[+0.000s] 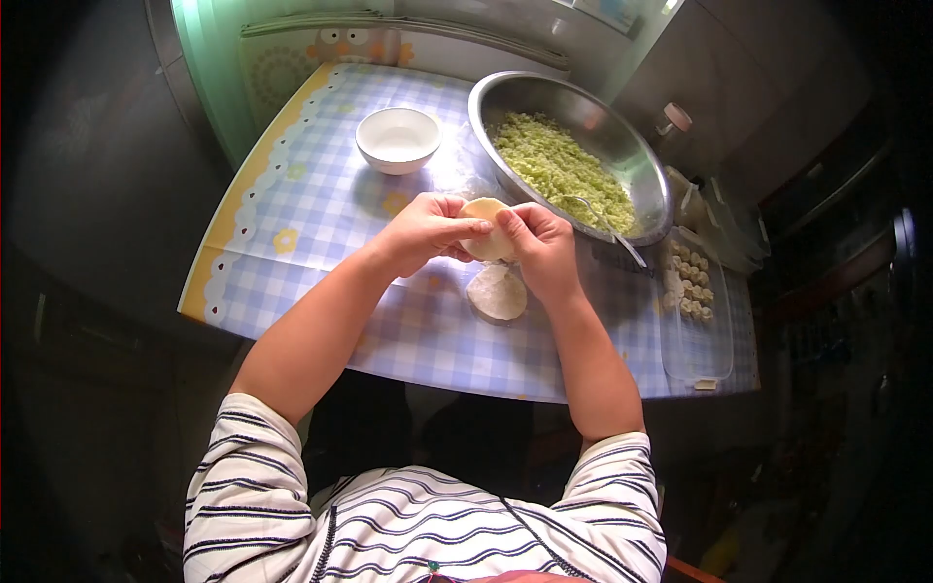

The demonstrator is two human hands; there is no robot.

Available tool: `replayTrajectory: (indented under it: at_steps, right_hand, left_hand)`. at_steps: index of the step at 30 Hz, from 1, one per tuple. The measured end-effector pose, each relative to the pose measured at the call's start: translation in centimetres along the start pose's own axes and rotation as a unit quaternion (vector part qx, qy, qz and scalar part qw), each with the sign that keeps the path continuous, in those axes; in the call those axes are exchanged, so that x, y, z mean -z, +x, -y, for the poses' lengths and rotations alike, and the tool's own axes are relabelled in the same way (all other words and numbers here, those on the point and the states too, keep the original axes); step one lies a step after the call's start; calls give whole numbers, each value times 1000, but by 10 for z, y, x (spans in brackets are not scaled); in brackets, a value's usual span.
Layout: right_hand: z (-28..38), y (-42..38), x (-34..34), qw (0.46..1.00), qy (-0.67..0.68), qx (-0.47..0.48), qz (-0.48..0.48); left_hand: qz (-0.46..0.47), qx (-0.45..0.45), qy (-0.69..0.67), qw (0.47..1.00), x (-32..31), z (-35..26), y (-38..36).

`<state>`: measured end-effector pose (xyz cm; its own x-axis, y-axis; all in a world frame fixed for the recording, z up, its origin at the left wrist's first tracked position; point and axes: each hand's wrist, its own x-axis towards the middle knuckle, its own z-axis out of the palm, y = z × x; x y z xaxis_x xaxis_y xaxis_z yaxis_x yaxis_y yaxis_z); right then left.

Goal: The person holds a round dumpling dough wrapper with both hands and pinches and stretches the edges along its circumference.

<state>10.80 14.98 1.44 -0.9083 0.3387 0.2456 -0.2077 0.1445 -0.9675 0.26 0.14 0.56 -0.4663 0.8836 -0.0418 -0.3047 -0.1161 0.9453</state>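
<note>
Between my two hands, above the middle of the table, is a round, thin dumpling wrapper [485,245]. My left hand [433,233] pinches its left edge, with the thumb lying across the near face. On the other side, the thumb and fingers of my right hand [540,245] grip the right edge. Just below, a pale, floury stack of wrappers [497,293] lies on the checked tablecloth. A large steel bowl [474,121] beyond my right hand holds chopped green filling [559,165], and a metal spoon [622,243] leans over its near rim.
Behind my left hand stands a white bowl [398,139]. At the right, a clear plastic container [698,361] holds several small made dumplings [690,282]. A jar with a pink lid [677,118] and plastic bags [724,219] stand behind it. The table's front edge runs below my forearms.
</note>
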Motion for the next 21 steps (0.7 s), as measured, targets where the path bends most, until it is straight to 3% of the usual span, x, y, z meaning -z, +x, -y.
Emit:
replayTrajectory:
  at_steps: [6, 15, 21]
  right_hand:
    - [3, 1, 1, 998, 60, -19, 7]
    - [0, 1, 3, 999, -45, -3, 23]
    - [6, 2, 2, 997, 67, -28, 18]
  left_hand:
    - [12, 8, 18, 1000, 2, 1, 0]
    - [20, -16, 23, 999, 1, 3, 1]
    - [15, -17, 19, 1000, 0, 0, 0]
